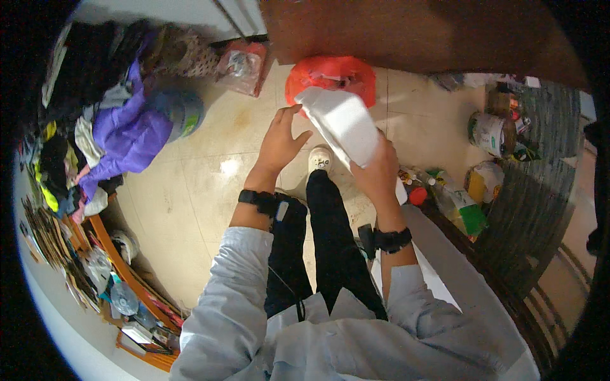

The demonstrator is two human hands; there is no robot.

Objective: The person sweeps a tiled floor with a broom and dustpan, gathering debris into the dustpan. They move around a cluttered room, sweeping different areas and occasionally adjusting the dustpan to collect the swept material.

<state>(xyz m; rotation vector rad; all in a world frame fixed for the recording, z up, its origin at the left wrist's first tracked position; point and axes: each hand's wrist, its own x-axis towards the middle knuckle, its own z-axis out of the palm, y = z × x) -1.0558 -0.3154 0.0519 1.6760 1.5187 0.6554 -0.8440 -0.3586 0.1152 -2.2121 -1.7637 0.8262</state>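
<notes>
My right hand (379, 170) grips a white foam box (346, 124) by its near right edge, fingers wrapped round it and slightly blurred. The box is tilted in the air in front of me, and its contents, if any, are hidden. At its far left corner is my left hand (279, 141), thumb spread away from the fingers. The fingertips are right by that corner; whether they touch it I cannot tell. Partly behind the box, a red plastic bag (330, 68) lies on the tiled floor, bunched at its opening.
A brown wooden panel (406, 38) rises behind the bag. Purple cloth (130, 136) drapes over a bucket at the left, beside piled clothes. On the right are a white tub (487, 134), bottles and packages on a dark ribbed surface (534, 209). My shoe (320, 159) is below the box.
</notes>
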